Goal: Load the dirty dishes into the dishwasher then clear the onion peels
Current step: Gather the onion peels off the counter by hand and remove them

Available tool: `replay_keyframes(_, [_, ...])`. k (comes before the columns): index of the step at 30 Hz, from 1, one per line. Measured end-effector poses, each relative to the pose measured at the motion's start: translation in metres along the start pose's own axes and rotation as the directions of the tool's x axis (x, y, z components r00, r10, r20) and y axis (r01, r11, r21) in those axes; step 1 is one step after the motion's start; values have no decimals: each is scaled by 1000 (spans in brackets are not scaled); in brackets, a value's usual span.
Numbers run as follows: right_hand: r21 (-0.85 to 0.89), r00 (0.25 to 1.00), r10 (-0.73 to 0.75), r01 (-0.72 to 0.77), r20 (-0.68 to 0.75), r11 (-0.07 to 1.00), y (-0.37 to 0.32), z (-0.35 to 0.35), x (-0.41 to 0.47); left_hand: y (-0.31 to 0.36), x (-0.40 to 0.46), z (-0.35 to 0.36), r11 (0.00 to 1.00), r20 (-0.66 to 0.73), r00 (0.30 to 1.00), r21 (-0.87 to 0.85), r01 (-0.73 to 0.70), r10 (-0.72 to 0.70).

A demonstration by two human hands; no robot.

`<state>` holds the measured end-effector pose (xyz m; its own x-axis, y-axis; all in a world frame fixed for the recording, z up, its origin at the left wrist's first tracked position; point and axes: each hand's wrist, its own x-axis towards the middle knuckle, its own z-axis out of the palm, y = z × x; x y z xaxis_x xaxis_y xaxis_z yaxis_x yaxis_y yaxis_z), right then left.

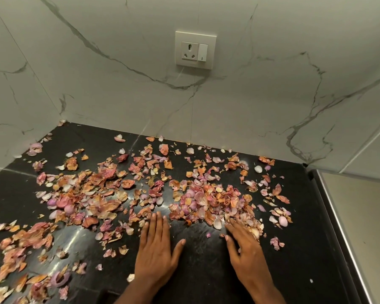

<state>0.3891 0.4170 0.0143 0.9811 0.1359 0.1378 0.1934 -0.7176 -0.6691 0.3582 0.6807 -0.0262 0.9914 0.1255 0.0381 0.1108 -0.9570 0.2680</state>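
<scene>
1. Both hands lie nearest the camera on the black polished stone counter (198,255): the left hand (156,249) is flat, palm down, fingers straight and together, fingertips at the near edge of the scatter and holding nothing.
2. Beside it, the right hand (244,249) is spread with its fingers straight and reaching into the near edge of a heap; it grips nothing that I can see.
3. Dry pink, orange and purple papery onion peels (206,200) cover most of the counter, thickest in 2 drifts below the white wall socket with its switch (195,50), 1 to its lower left and 1 directly under it, by the right hand.
4. Thinner scraps run back to the white grey-veined marble wall (119,84) under the socket, and more lie at the counter's near-left corner.
5. A bare dark patch of counter sits between the 2 hands.
6. Judging progress: no dishes or dishwasher are in view, so that part cannot be checked. Gathering looks barely begun, with almost all peels left to heap and remove.
</scene>
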Motion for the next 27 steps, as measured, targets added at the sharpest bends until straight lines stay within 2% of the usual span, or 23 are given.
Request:
replay_keyframes(3, [-88,998,-58,59,12,994,15,16,-9,27,16,-7,997,164,984,15,70,-72])
replay_keyframes(6, [-90,995,-98,97,-16,991,18,22,-11,58,39,-10,998,261,963,2,64,-63])
replay_keyframes(10, [-44,998,-53,51,-46,998,16,17,-10,102,61,-7,978,297,947,-201,-63,122])
replay_keyframes(13, [17,998,-34,35,-50,999,19,15,-8,129,66,-5,903,305,912,-407,-137,276])
replay_keyframes(15, [43,994,-85,89,-68,995,20,13,-9,134,63,-9,816,264,908,-563,-130,326])
replay_keyframes(17, [45,987,-128,132,-94,990,20,10,-11,130,59,-20,722,167,917,-673,-161,361])
replay_keyframes(20, [73,983,-128,139,-133,988,19,8,-11,108,56,-30,631,-24,923,-723,-281,384])
replay_keyframes(23, [143,980,-132,154,-150,978,20,9,-13,81,59,-25,641,-150,926,-683,-351,348])
replay_keyframes(27, [158,974,-146,174,-175,972,17,4,-14,67,62,-15,662,-130,919,-656,-362,373])
